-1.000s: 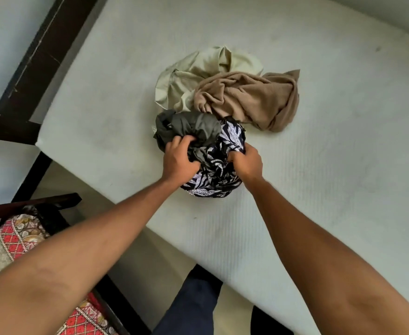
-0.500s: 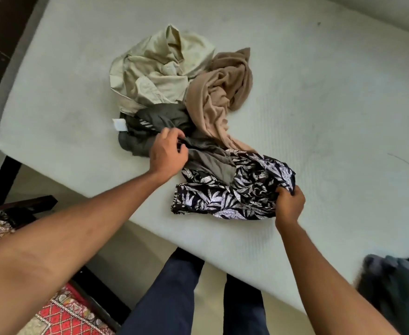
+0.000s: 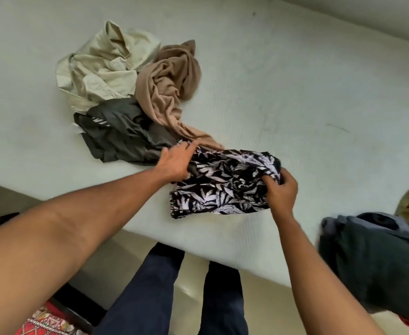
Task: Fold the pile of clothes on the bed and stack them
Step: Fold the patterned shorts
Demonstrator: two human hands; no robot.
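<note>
One broad, pale mattress (image 3: 295, 93) with a fine woven grain carries all the clothes. At its right edge, near the front, sits a blurred dark green garment (image 3: 379, 269) with greyer cloth bunched just behind it.

Toward the left edge lies the unfolded pile. A cream shirt (image 3: 102, 68) of thin, crisp cotton is crumpled farthest back, with sharp creases and a collar standing up. Touching its right side is a tan knit garment (image 3: 169, 81), soft and ribbed, twisted into a rope that trails down toward the front edge. A dark grey garment (image 3: 121, 136) with a smooth, matte look slumps in front of the cream shirt, with a small white label at its left side.

Close to the front edge, apart from that pile except where the tan tail touches it, lies a black garment printed with white leaves (image 3: 222, 187), drawn out into a rough, rumpled rectangle.

The left hand (image 3: 174, 163) rests on its left end with fingers stretched out and the forefinger straight. The right hand (image 3: 280, 189) has its fingers curled round the bunched right end and grips it.
</note>
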